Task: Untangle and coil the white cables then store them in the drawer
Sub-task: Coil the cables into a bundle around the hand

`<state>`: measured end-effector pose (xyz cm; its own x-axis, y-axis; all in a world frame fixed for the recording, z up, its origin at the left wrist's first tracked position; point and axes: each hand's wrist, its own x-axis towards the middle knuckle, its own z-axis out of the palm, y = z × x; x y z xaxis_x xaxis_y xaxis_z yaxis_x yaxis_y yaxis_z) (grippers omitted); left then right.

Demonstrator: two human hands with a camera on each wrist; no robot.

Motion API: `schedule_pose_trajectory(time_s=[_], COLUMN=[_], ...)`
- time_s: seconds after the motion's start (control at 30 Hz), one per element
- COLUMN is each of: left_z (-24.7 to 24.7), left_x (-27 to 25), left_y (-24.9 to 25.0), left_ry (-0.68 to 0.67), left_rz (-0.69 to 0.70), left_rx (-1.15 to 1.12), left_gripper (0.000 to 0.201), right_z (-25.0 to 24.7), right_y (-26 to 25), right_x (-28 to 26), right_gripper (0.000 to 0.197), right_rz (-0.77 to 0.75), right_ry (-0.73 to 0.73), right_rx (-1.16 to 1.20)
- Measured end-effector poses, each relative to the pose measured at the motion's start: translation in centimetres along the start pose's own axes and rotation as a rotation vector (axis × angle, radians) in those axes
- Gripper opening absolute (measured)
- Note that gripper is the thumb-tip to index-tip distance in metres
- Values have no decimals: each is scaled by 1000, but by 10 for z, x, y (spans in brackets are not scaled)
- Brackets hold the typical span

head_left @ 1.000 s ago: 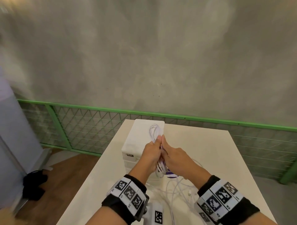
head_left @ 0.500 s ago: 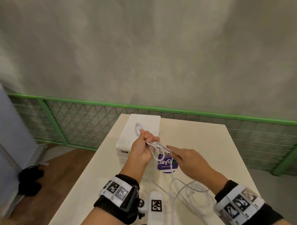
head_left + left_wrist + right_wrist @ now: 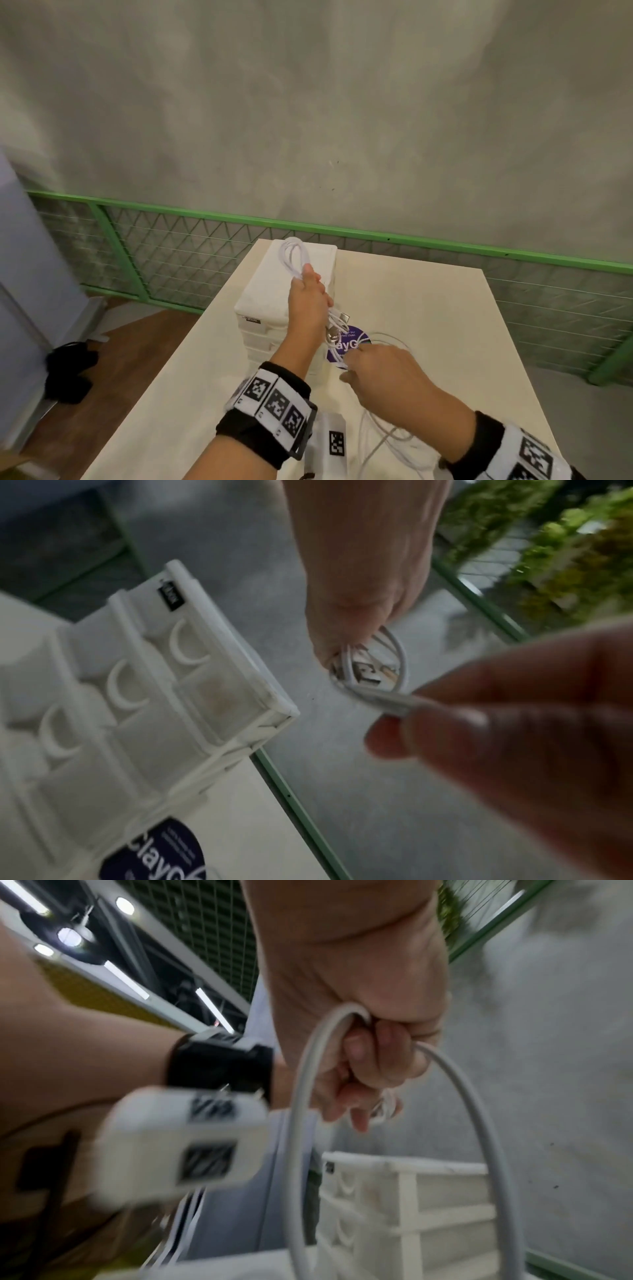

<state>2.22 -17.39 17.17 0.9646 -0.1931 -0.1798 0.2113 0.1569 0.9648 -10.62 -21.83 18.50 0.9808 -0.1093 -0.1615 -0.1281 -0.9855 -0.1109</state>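
At the left side of the table (image 3: pixel 428 308) stands a white drawer box (image 3: pixel 274 308), all its drawers closed, and the left hand (image 3: pixel 308 301) above it grips a coiled white cable (image 3: pixel 294 255) with metal plugs hanging below the fist. Compared with half a second ago, the right hand (image 3: pixel 380 373) has dropped lower; it pinches a loose cable (image 3: pixel 387 442) above the round purple sticker (image 3: pixel 347 346).
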Motion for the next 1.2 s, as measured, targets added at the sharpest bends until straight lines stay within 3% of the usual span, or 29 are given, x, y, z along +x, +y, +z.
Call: schedule_pose_trajectory(time_s=[0.13, 0.23, 0.37, 0.5, 0.6, 0.67, 0.77, 0.87, 1.03, 1.2], left_z=[-1, -1, 2, -3, -13, -17, -23, -28, -34, -39], left_x=[-17, -22, -22, -18, -14, -14, -18, -15, -18, -24], left_y=[1, 6, 8, 0, -5, -6, -1, 0, 8, 14], left_ry=[-52, -58, -177, -355, -490, -596, -729, -833, -958, -1028], left_rz=[265, 315, 356, 308, 110, 89, 169, 146, 163, 57], left_rx=[400, 563, 695, 671, 482, 468, 585, 741, 777, 669], left_gripper=[35, 35, 36, 41, 77, 94, 77, 49, 14, 21], right_z=[-30, -47, -61, -65, -71, -74, -80, -90, -109, -116], right_y=[11, 22, 30, 22, 22, 22, 20, 21, 30, 45], right_x=[1, 2, 11, 23, 33, 39, 45, 42, 40, 36], right_gripper=[24, 28, 14, 9, 25, 27, 30, 34, 39, 28], right_rz=[31, 12, 14, 54, 126, 145, 157, 176, 161, 229], right_ry=[14, -82, 4, 84, 209, 248, 217, 64, -49, 40], right_rx=[308, 403, 451, 482, 521, 461, 440, 464, 467, 493])
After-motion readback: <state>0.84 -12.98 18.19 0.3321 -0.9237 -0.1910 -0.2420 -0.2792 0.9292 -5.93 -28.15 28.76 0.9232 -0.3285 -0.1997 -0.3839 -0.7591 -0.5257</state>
